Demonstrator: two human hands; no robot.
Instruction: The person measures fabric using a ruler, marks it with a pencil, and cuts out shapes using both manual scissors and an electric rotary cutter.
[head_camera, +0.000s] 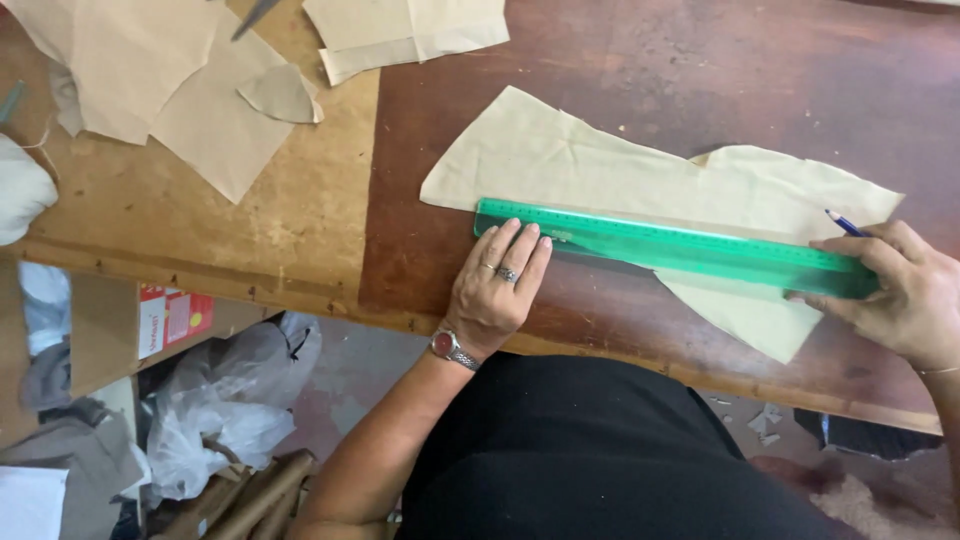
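A green see-through ruler (670, 247) lies across the near part of a beige piece of cloth (610, 175), which is spread flat on the dark brown part of the wooden surface (700, 70). The left hand (497, 290) rests flat and open, its fingertips (525, 238) pressing down on the left end of the ruler; it wears rings and a wristwatch with a red face (445, 345). The right hand (900, 290) sits at the right end of the ruler, fingers curled around a blue pencil (843, 222) whose tip points to the far left, just above the ruler's edge, while the lower fingers touch the ruler. Further cut pieces of beige cloth (170, 80) lie at the far left on the lighter part of the surface, and a folded piece (410, 30) lies at the far edge. Clear plastic bags (235, 400) sit on the floor at the near left.
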